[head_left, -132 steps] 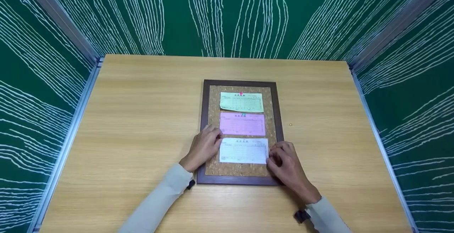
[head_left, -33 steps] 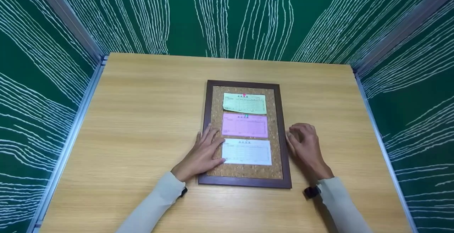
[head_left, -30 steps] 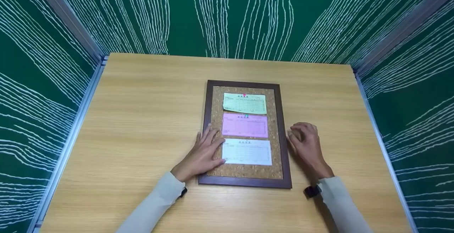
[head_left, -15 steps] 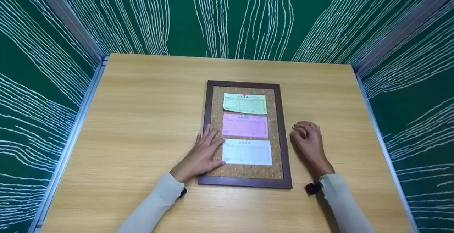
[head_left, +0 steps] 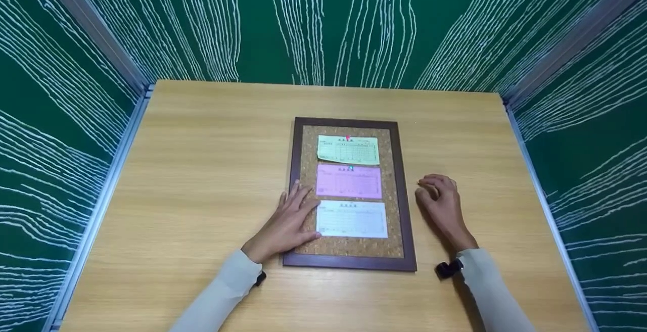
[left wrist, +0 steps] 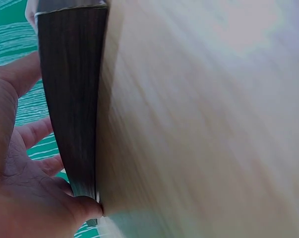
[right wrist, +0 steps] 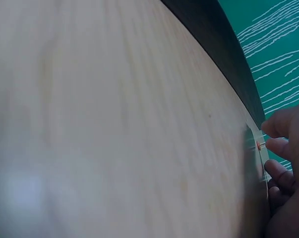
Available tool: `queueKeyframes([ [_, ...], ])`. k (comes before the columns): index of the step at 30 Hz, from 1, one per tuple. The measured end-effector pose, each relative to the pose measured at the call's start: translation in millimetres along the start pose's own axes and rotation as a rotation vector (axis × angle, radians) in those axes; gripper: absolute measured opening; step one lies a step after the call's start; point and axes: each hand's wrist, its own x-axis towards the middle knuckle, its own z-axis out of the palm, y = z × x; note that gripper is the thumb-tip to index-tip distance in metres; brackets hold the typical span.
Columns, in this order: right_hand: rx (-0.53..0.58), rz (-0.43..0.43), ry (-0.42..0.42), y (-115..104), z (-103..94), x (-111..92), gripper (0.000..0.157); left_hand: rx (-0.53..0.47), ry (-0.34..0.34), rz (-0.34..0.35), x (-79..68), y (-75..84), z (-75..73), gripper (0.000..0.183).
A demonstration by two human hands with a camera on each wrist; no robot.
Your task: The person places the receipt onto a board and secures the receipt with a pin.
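Observation:
My left hand (head_left: 283,226) lies across the left side of a cork board (head_left: 349,247), fingers spread. Its index finger and thumb rest at the left corners of a white form (head_left: 351,221). In the left wrist view the palm (left wrist: 25,198) is beside the board's dark frame (left wrist: 72,89). On the table right of the board is my right hand (head_left: 442,203), fingers loosely bent, thumb and index tips apart. A tiny orange push pin (right wrist: 259,146) shows right at its index fingertip in the right wrist view.
Above the white form are a pink form (head_left: 349,183) under a green push pin (head_left: 351,168) and a green form (head_left: 349,151) under a red push pin (head_left: 348,138). Green walls (head_left: 445,8) with white lines border the wooden table (head_left: 212,145) on three sides.
My right hand has left the white form's right edge and moved onto the table, then slightly further right. My left fingers have spread, with the thumb now at the form's lower corner.

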Motion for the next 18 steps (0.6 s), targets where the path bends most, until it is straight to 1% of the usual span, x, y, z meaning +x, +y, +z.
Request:
queueKeyframes([
  [6, -0.013, -0.036, 0.007, 2.6, 0.6, -1.5, 0.017, 0.001, -0.014, -0.011, -0.3, -0.2, 0.5, 0.080],
  [14, -0.018, -0.082, 0.018, 3.6, 1.4, -1.2, 0.016, -0.005, -0.003, 0.006, -1.1, 1.0, -1.5, 0.078],
  [18, -0.030, -0.120, 0.021, 3.5, 2.8, 0.1, 0.016, -0.003, -0.015, -0.007, -1.8, 1.1, -1.6, 0.078],
])
